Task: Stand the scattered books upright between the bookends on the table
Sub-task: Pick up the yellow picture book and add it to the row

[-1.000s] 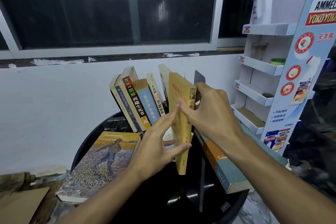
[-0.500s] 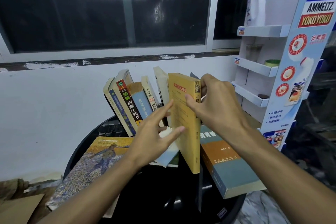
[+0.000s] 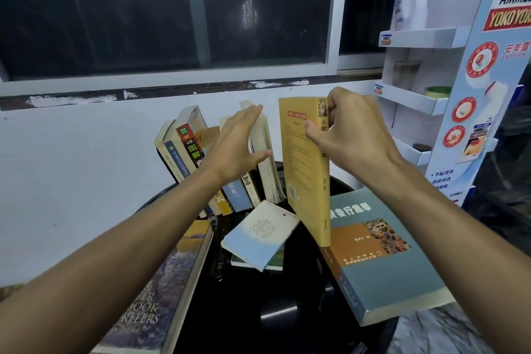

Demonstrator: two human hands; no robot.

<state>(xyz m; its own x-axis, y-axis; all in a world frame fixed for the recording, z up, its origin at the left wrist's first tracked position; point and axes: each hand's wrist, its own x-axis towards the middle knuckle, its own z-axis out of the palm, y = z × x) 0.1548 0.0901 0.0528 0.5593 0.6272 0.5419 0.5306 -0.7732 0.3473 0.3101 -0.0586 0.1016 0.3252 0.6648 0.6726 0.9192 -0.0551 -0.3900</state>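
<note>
Right hand (image 3: 353,135): fingers and thumb pinch spine top of yellow paperback book (image 3: 304,169), upright, just right of row, over black round worktop (image 3: 287,310).
Left hand (image 3: 238,146): fingers straight, flat against leaning row of standing paperbacks (image 3: 186,146), likely bracing it to hold slot open.
Thick teal-and-orange book (image 3: 382,256), pale blue book (image 3: 258,236): flat, unshelved.
Location of bookends: hidden.

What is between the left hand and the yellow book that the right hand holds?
Head view: a pale book stands there, page edges toward the camera, next to the left hand; then a narrow open gap before the yellow book.
</note>
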